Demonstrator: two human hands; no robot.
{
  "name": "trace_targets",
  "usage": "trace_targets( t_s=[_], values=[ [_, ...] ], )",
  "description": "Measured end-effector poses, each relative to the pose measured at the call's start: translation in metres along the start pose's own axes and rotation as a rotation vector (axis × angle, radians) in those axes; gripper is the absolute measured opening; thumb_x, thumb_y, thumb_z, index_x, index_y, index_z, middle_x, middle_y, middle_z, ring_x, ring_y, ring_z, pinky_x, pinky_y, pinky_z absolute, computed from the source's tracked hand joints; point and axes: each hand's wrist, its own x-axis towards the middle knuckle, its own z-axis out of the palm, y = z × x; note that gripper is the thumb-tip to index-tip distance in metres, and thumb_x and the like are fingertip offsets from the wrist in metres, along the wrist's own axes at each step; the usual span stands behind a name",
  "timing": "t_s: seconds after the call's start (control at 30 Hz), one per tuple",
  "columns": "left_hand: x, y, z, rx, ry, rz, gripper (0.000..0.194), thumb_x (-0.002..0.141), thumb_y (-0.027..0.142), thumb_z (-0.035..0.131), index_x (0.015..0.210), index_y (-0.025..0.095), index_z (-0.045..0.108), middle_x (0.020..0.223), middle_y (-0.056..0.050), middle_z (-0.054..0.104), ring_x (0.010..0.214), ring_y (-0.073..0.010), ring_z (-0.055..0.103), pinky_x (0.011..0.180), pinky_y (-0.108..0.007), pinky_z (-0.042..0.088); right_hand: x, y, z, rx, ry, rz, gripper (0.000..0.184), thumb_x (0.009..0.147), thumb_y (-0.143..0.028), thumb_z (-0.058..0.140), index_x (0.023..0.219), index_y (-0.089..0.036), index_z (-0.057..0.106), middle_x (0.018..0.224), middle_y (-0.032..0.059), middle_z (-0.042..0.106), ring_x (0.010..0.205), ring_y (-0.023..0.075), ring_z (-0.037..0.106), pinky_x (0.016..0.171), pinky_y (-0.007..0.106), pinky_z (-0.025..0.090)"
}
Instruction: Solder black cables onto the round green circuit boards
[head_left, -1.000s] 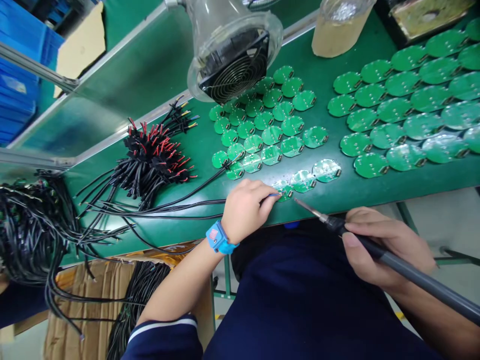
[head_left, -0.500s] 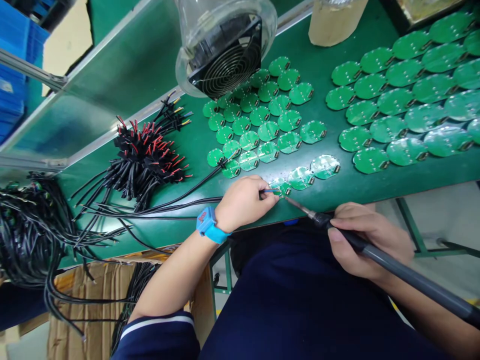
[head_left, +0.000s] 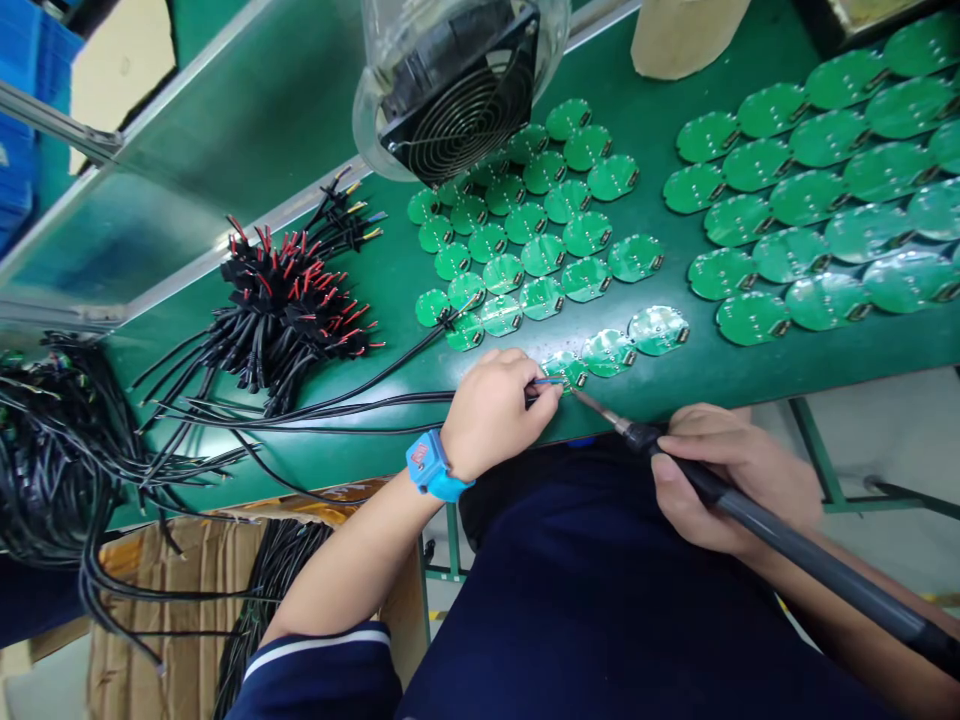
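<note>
Fingers (head_left: 547, 398) of the left hand (head_left: 491, 412) pinch a blue wire (head_left: 553, 380) at a green board (head_left: 566, 366) near the tabletop (head_left: 660, 380) edge; the right hand (head_left: 742, 480), before that edge, grips a soldering iron (head_left: 780, 532), tip just beside the board; beyond, an open strip parts two board groups (head_left: 544, 255).

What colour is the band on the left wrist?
The band is bright blue; the head view shows it.
</note>
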Motion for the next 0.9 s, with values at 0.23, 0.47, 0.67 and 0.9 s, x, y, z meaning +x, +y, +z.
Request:
trace_targets(
  t_s=[0.23,0.47,0.67,0.9],
  values=[
    [-0.001,0.002,0.003,0.018,0.025,-0.002,0.021,0.081,0.025,0.053,0.063,0.017,0.048,0.065,-0.001,0.049,0.067,-0.0158,0.046,0.065,-0.029,0.038,-0.002,0.002,0.001,-0.012,-0.016,-0.032,0.025,0.067,-0.008,0.061,0.087,-0.021,0.055,0.061,-0.0032,0.054,0.053,0.0117,0.054,0.053,0.03,0.048],
    [0.0,0.003,0.001,0.019,0.003,-0.008,0.022,0.081,0.023,0.053,0.06,0.018,0.047,0.064,-0.001,0.048,0.065,-0.0153,0.046,0.067,-0.03,0.038,0.0,-0.004,-0.007,-0.006,0.025,0.008,0.03,0.07,-0.011,0.058,0.096,-0.024,0.054,0.065,-0.0019,0.056,0.059,0.015,0.059,0.055,0.032,0.051],
    [-0.001,0.004,0.002,0.026,0.027,-0.021,0.021,0.081,0.024,0.053,0.061,0.018,0.047,0.065,-0.002,0.049,0.067,-0.016,0.046,0.064,-0.029,0.037,0.004,-0.004,0.002,-0.111,0.014,0.006,0.018,0.07,-0.016,0.061,0.086,-0.023,0.055,0.061,-0.0019,0.055,0.057,0.0148,0.058,0.055,0.033,0.051],
    [-0.003,0.006,0.006,0.041,0.076,-0.047,0.021,0.08,0.025,0.053,0.061,0.018,0.048,0.066,-0.002,0.049,0.067,-0.0167,0.047,0.065,-0.03,0.038,0.006,-0.008,0.005,-0.262,-0.062,-0.033,0.009,0.071,-0.02,0.059,0.075,-0.023,0.052,0.06,-0.0019,0.055,0.054,0.0135,0.055,0.054,0.031,0.051]
  ],
)
